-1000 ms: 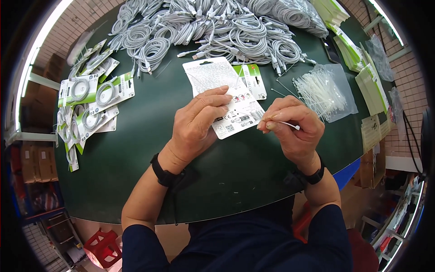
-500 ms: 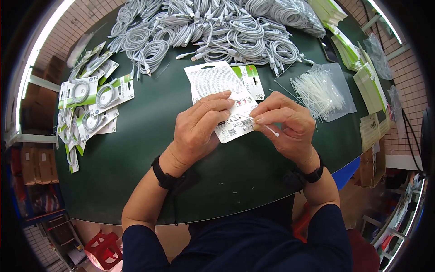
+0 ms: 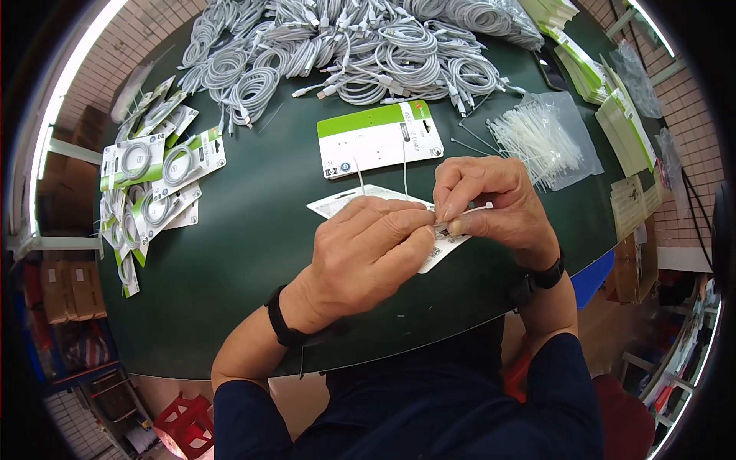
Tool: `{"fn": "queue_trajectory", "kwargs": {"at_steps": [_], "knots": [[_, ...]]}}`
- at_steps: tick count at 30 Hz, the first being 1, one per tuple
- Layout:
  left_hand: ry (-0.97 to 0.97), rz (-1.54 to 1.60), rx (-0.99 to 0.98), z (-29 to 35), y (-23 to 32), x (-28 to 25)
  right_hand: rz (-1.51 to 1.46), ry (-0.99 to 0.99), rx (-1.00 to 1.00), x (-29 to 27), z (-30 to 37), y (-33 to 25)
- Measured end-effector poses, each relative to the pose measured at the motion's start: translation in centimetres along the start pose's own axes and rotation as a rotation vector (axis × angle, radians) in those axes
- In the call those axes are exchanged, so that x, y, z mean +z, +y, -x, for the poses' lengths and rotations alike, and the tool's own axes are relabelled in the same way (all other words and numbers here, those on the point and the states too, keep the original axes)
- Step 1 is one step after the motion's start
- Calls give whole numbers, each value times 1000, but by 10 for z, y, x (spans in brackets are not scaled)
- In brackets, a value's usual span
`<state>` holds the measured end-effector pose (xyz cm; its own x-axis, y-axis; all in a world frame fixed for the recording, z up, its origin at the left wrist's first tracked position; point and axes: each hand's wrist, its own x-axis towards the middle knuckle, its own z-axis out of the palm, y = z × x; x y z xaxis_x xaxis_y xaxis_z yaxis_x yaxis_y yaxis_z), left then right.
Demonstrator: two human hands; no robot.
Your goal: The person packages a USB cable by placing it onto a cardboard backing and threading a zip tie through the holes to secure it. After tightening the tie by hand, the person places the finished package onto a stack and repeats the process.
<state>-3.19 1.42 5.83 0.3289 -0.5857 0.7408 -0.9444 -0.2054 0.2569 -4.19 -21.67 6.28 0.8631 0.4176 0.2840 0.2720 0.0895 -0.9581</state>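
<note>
My left hand (image 3: pixel 368 257) grips a white printed backing card (image 3: pixel 333 202), fingers curled over its middle and hiding most of it. Two thin white ends (image 3: pixel 405 175) stand up past the card's far edge. At the card's right part my right hand (image 3: pixel 502 211) pinches a white cable tie (image 3: pixel 484 207) between thumb and fingers. The tie's square head pokes out beside the thumb, while its tip is hidden between my hands. Just beyond lies another backing card (image 3: pixel 368 153), white with a green band, flat on the table.
Grey coiled cables (image 3: pixel 360 54) are heaped along the far side. At right, loose cable ties (image 3: pixel 533 146) spill from a clear bag (image 3: pixel 579 134), near stacked green-and-white cards (image 3: pixel 625 134). Carded cables (image 3: pixel 157 165) pile up at left on the dark green table (image 3: pixel 222 268).
The held card has come nearer and tilted, uncovering the green-and-white card beyond it. My left hand has shifted right, closer to my right hand, which still pinches the tie.
</note>
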Motion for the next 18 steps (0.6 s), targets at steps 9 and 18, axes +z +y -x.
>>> {"fn": "queue_trajectory", "kwargs": {"at_steps": [9,18], "knots": [[172,435,-590,3,2,0,-14,485,-200,11,0,10],[411,975,-937,9,-19,19,1058,222,-606,33,-8,22]]}}
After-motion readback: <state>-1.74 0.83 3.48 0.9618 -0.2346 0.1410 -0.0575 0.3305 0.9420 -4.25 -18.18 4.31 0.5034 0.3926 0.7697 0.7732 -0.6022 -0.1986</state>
